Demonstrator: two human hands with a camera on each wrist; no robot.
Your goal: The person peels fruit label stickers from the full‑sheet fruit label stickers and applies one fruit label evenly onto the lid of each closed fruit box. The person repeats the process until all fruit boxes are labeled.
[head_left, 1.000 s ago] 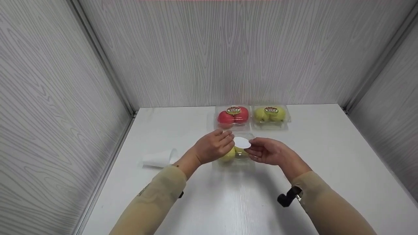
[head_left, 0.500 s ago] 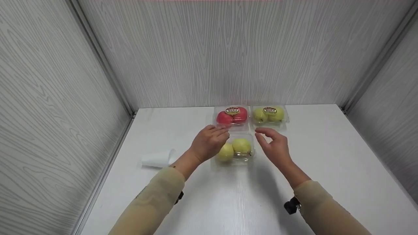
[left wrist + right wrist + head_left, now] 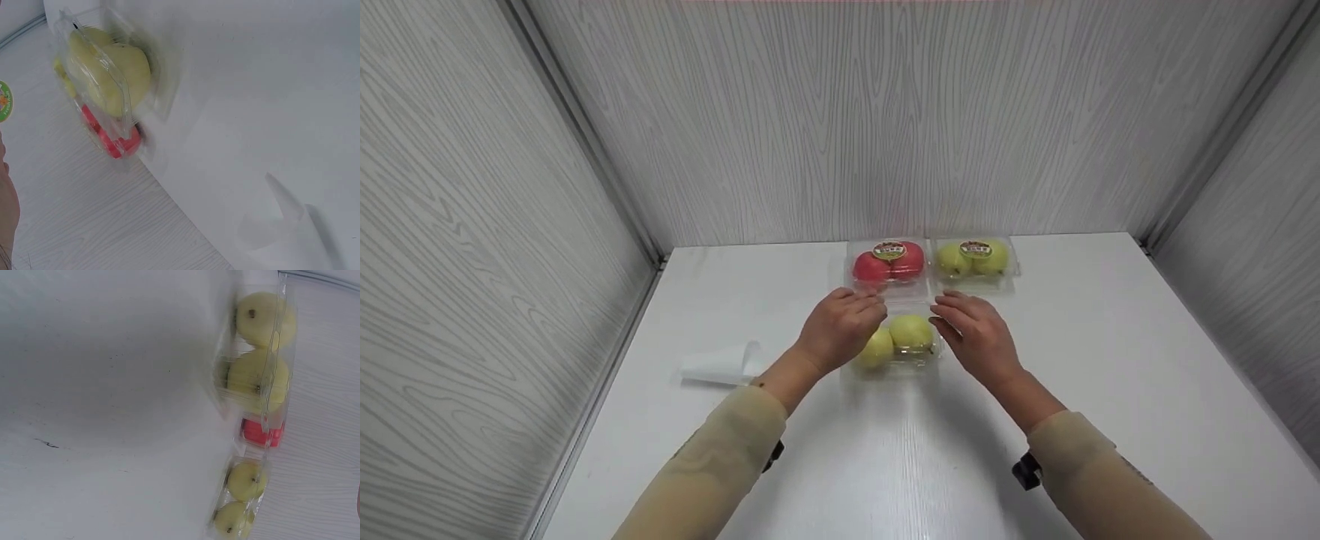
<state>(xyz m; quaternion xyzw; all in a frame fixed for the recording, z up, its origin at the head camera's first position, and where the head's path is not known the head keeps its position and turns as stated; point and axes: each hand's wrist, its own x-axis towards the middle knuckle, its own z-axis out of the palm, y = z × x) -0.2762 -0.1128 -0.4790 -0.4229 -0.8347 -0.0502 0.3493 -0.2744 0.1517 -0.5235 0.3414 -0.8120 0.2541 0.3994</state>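
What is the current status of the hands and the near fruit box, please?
Left hand touching near pear box. Right hand open beside it. Nothing in the way.

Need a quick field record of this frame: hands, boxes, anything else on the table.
left hand: rests on the left edge of the near box, fingers relaxed
right hand: open, at the near box's right side; contact unclear
near box: clear clamshell, two yellow fruits, no label on top
red box: far row, left, labelled
yellow box: far row, right, labelled
white sheet: curled, left of the left forearm
table: white
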